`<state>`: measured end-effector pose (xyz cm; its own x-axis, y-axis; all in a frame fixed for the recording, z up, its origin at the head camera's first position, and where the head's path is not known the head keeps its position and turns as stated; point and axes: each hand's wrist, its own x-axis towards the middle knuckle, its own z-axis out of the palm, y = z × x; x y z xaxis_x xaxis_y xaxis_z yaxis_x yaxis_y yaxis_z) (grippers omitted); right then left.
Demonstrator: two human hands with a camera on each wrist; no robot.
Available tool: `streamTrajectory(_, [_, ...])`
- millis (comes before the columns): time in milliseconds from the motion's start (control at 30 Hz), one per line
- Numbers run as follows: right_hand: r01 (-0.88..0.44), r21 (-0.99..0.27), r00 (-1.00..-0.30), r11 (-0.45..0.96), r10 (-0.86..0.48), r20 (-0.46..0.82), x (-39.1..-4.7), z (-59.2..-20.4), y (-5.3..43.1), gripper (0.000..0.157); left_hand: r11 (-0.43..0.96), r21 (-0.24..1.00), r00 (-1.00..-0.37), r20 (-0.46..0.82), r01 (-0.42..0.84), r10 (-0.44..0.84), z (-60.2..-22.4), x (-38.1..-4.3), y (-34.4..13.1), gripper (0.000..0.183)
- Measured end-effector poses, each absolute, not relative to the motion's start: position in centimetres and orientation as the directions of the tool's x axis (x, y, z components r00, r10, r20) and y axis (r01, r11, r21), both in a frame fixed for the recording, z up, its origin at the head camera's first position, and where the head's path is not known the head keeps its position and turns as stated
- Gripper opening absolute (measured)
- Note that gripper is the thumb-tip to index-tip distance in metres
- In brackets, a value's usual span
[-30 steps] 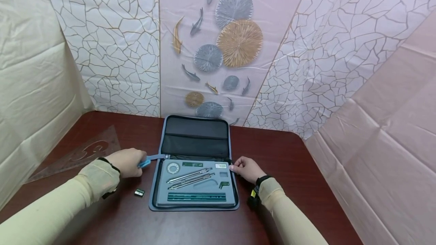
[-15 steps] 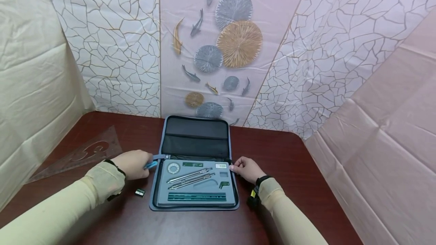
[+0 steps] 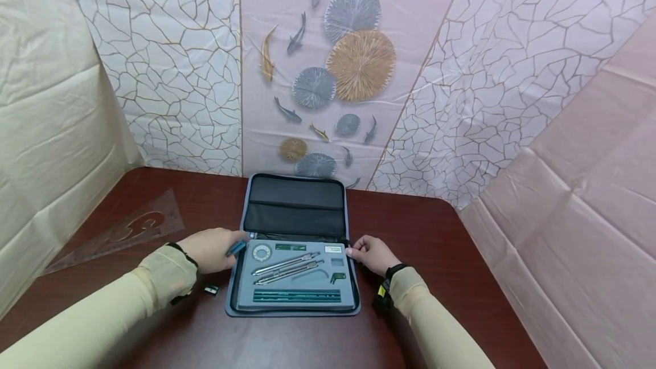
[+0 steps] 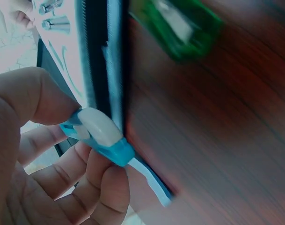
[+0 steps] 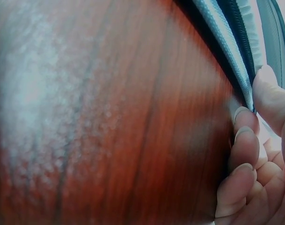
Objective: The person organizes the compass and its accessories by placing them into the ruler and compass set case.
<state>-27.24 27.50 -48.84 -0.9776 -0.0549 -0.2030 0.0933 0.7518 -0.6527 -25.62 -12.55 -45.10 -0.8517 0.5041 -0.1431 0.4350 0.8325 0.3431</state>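
Observation:
A blue-grey zip case (image 3: 231, 300) lies unfolded, its lid raised at the back and its grey tray holding drawing instruments. My left hand (image 3: 212, 249) is at the case's left edge, near the hinge. Between thumb and fingers it pinches a small blue-and-white plastic piece (image 4: 99, 133); its exact kind is unclear. A pale strap (image 4: 154, 183) shows just beyond this piece. My right hand (image 3: 376, 255) grips the case's right rim, thumb (image 5: 268, 93) on top and fingers below. In the tray lie two silver compasses (image 3: 287, 266), green pencils (image 3: 297, 296) and a white eraser (image 3: 333, 249).
A green sharpener (image 3: 211, 289) lies left of the case, partly beside my left sleeve. Farther left, a clear set square (image 3: 154, 224) rests on the dark red table (image 3: 405, 226). Patterned cloth (image 3: 318, 44) hangs behind the table.
My left hand has moved right, bringing the blue-and-white piece from beside the case to its left edge. It now covers the strap in the head view. My right hand stays put.

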Motion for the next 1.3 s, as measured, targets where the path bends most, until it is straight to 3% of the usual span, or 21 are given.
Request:
streamTrajectory(133, [0.096, -0.654, -0.978, 0.75, -0.052, -0.203, -27.3, -48.9, 27.6, 0.027, 0.819, 0.412, -0.848, -0.175, 0.398, 0.5, -44.9, -25.8, -11.1, 0.044])
streamTrajectory(400, [0.093, -0.66, -0.979, 0.746, -0.054, -0.199, -27.3, -49.0, 27.4, 0.027, 0.707, 0.687, -0.796, -0.331, 0.164, 0.506, -44.2, -25.8, -9.6, 0.037])
streamTrajectory(733, [0.101, -0.652, -0.978, 0.751, -0.044, -0.202, -27.3, -48.9, 27.5, 0.028, 0.611, 0.788, -0.783, -0.333, 0.074, 0.525, -44.7, -26.2, -10.2, 0.034])
streamTrajectory(1300, [0.107, -0.652, -0.977, 0.751, -0.043, -0.21, -27.4, -48.9, 27.6, 0.026, 0.602, 0.797, -0.827, -0.315, 0.036, 0.466, -44.9, -26.3, -10.0, 0.021])
